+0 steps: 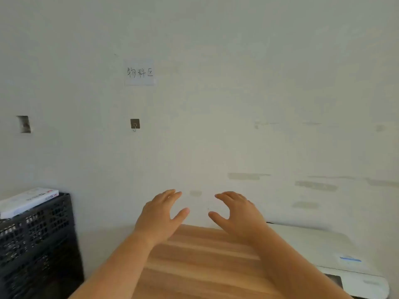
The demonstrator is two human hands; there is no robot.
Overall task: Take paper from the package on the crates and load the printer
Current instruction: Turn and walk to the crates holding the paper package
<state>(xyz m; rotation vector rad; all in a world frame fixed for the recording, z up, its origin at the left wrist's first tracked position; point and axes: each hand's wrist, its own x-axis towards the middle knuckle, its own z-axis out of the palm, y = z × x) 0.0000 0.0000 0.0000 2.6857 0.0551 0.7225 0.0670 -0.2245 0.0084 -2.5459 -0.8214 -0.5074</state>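
A white paper package (28,200) with red print lies on top of stacked black perforated crates (36,244) at the lower left. A white printer (328,249) sits on the right end of a wooden table (200,262), partly behind my right forearm. My left hand (160,214) and my right hand (236,214) are both raised above the far edge of the table, palms down, fingers spread and empty. Both hands are well to the right of the package and left of the printer.
A pale wall fills most of the view, with a handwritten paper sign (139,72), a metal hook (135,124) and a small recess (24,124). A floor gap separates the crates from the table.
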